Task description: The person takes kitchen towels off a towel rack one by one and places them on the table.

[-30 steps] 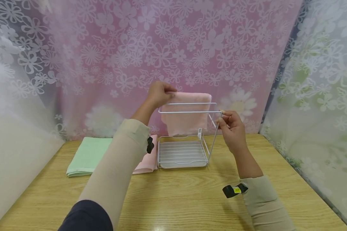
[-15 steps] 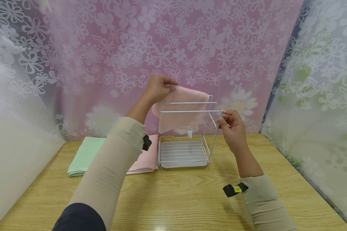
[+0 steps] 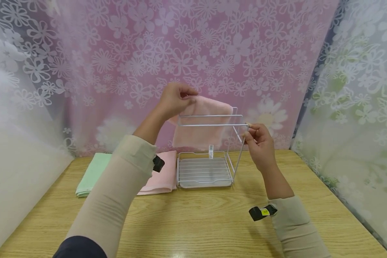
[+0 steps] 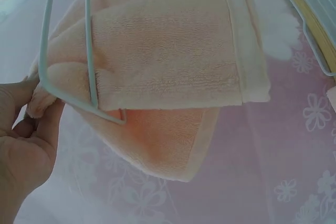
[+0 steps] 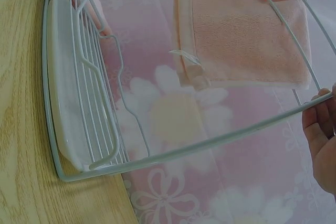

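Observation:
With the thumb and fingers of my left hand (image 3: 175, 100), I pinch a pink towel (image 3: 213, 105) by its upper left corner. It hangs folded over the back rail of a white wire rack (image 3: 213, 125), its top edge sloping down to the right. A white tag (image 3: 211, 151) dangles from the lower edge. In the left wrist view, the towel's layers (image 4: 168, 56) hang unevenly, one part lower than the other. My right hand (image 3: 261, 145) grips the rack's upper front right corner. The right wrist view shows its fingers (image 5: 317, 124) on the bar's end.
A white tray (image 3: 206, 185) sits under the rack's bottom grid. Left of the rack, a folded pink towel (image 3: 167, 168) lies on the wooden table (image 3: 193, 222), beside a folded green towel (image 3: 91, 173), partly hidden by my left arm. Flowered curtains (image 3: 180, 46) stand behind and at the sides.
My left hand has risen and moved slightly left, lifting the towel's left corner. The towel has shifted left, uncovering the back rail's right end. My right hand stays on the rack.

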{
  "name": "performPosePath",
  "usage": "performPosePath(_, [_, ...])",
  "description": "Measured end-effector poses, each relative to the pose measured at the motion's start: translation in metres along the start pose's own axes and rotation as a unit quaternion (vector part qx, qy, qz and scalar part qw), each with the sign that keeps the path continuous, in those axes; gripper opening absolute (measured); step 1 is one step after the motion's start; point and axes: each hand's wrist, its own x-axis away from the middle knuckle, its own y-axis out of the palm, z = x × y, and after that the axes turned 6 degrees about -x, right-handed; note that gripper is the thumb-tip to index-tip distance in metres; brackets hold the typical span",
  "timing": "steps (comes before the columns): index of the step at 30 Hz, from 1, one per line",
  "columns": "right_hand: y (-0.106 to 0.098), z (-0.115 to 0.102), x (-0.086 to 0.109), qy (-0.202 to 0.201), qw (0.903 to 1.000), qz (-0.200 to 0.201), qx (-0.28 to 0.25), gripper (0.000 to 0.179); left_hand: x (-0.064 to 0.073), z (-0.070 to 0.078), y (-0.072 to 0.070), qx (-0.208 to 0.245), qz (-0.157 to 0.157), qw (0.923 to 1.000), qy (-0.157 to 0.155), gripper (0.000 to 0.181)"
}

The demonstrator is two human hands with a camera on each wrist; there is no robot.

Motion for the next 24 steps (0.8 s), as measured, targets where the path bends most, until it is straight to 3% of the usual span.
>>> performPosePath(11, [0.001, 0.000, 0.000, -0.004, 1.0000, 0.000, -0.003, 0.017, 0.021, 0.002, -0.015, 0.040, -0.072, 0.9964, -0.023, 0.017])
performPosePath(17, [0.002, 0.000, 0.000, -0.005, 0.9999, 0.000, -0.010, 0.016, 0.027, 0.006, -0.018, -0.003, -0.119, 0.9916, -0.050, 0.014])
performPosePath(20, [0.003, 0.000, 0.001, -0.005, 1.0000, 0.000, -0.007, 0.016, 0.029, 0.007, -0.017, -0.021, -0.119, 0.9911, -0.056, 0.014])
performPosePath(24, [0.004, -0.001, 0.001, -0.004, 1.0000, 0.003, -0.001, 0.017, 0.031, 0.005, -0.011, -0.026, -0.089, 0.9945, -0.048, 0.015])
